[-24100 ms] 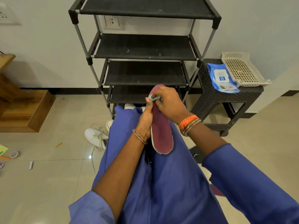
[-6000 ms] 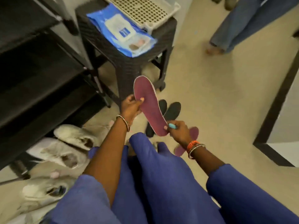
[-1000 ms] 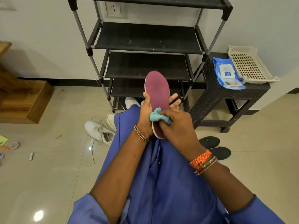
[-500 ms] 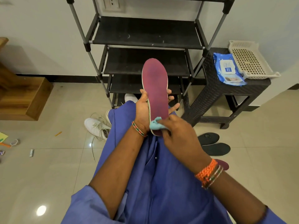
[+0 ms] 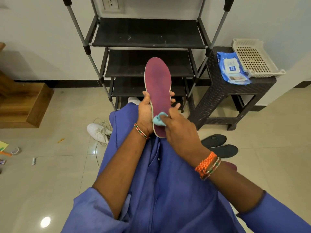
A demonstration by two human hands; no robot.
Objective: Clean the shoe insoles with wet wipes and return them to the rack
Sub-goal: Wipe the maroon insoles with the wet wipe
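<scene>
The right hand (image 5: pixel 178 126) pinches a balled blue wipe (image 5: pixel 159 118) and presses it on the lower part of the maroon insole (image 5: pixel 158 91), near the heel. A second ago the wipe sat a little higher on the insole; half a second ago it was at the very heel end, so the hand is rubbing back and forth over this heel area while the insole has tipped more upright, with the toe pointing away. The left hand (image 5: pixel 146 113), just beside the right, clamps the insole's edge, thumb on one side and fingertips showing past the other.

That suggests the wiping step is still under way on this insole; its upper half looks blotchy and probably wants more passes.

Beyond the hands, straight ahead, the rack (image 5: pixel 148 34) stands with its black shelves bare of insoles. Right of the right hand, two dark insoles (image 5: pixel 218 146) lie on the floor, and the pack of wipes (image 5: pixel 232 68) rests on a dark stool (image 5: pixel 222 98). Left of the left hand, a white shoe (image 5: pixel 98 132) lies on the floor.
</scene>
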